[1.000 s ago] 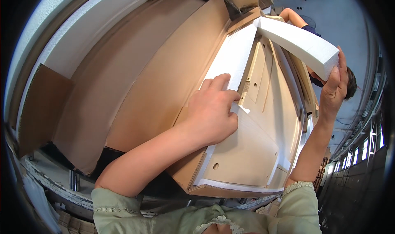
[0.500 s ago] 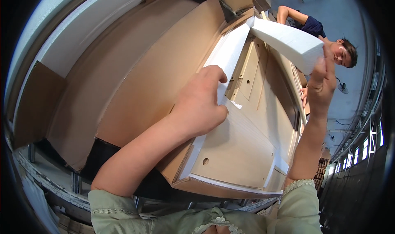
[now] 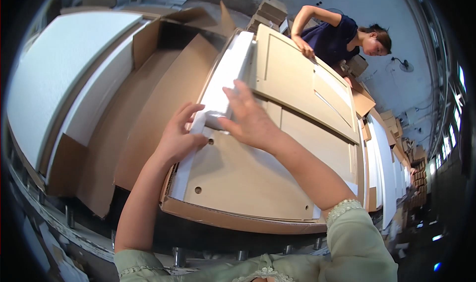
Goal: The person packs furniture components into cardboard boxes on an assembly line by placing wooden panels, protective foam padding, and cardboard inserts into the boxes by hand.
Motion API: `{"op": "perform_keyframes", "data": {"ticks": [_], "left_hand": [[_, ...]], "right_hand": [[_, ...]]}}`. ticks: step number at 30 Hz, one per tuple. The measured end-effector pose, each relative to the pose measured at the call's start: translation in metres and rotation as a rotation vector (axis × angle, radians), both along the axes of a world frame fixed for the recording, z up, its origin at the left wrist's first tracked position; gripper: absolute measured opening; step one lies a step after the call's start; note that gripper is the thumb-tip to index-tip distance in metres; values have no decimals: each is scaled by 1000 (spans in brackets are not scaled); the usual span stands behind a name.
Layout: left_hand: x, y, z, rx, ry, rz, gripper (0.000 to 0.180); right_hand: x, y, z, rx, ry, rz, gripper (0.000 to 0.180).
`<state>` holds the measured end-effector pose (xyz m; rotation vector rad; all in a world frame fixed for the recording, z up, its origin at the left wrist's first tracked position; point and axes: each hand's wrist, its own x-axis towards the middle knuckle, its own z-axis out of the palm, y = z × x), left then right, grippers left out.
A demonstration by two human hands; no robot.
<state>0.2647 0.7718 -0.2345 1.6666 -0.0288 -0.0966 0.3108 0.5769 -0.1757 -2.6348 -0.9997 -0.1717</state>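
Note:
My left hand (image 3: 181,136) is at the left rim of an open cardboard box (image 3: 238,213), its thumb and fingers apart around a white foam strip (image 3: 182,170) lining that side. My right hand (image 3: 253,121), slightly blurred, has its fingers spread beside a white foam piece (image 3: 228,79) along the same side. Inside the box lies a beige panel (image 3: 238,178) with round holes. Across from me, a co-worker's hand (image 3: 305,48) is on the upper edge of a framed beige panel (image 3: 292,81), which lies tilted over the box's far part.
To the left stands another open cardboard box (image 3: 144,108), with white foam sheets (image 3: 69,69) beyond it. Metal rollers (image 3: 179,256) run below the boxes. At the right are more cartons and upright white foam sheets (image 3: 382,168).
My right hand has come down and left from holding up a white foam piece to the box's left side. My left hand has shifted left. The co-worker's framed panel now shows over the box.

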Motion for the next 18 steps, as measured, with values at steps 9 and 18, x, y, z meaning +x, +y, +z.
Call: {"op": "perform_keyframes", "data": {"ticks": [9, 18], "left_hand": [[16, 12, 20, 240, -103, -109, 71], [84, -69, 46, 1202, -233, 133, 64]], "right_hand": [[-9, 10, -30, 402, 282, -206, 61], [17, -82, 4, 217, 430, 106, 64]]}}
